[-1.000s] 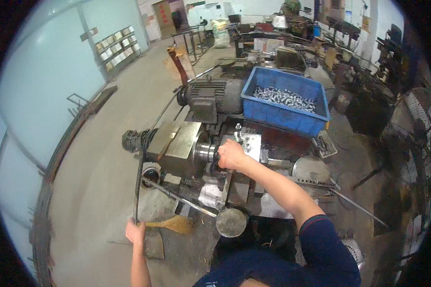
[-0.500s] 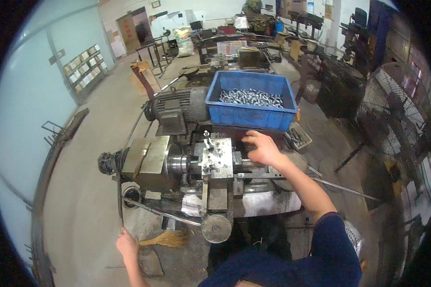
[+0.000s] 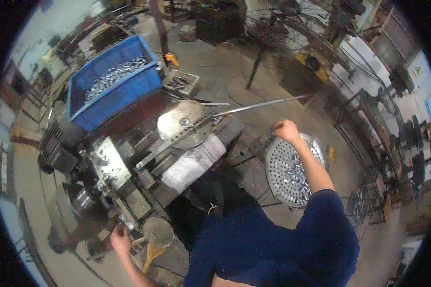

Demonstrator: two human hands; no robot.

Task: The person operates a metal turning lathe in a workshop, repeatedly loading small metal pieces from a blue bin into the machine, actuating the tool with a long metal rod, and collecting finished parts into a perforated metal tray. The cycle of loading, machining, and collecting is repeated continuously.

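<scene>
Right hand (image 3: 287, 131) swung from lathe (image 3: 111, 163) toward perforated tray (image 3: 276, 178); left hand (image 3: 121, 241) near broom (image 3: 152, 252), can't tell either's grip. Blue crate (image 3: 122, 103) behind lathe.

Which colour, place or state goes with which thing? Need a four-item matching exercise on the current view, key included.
Things
1. Bin
2. Broom
3. Metal tray
4. Right hand

Descriptions
A. Full of small holes, with metal pieces lying in it
B. In the picture, at the tray's upper edge
C. Blue
D. Yellow

Right pairs: 1-C, 2-D, 3-A, 4-B
</scene>
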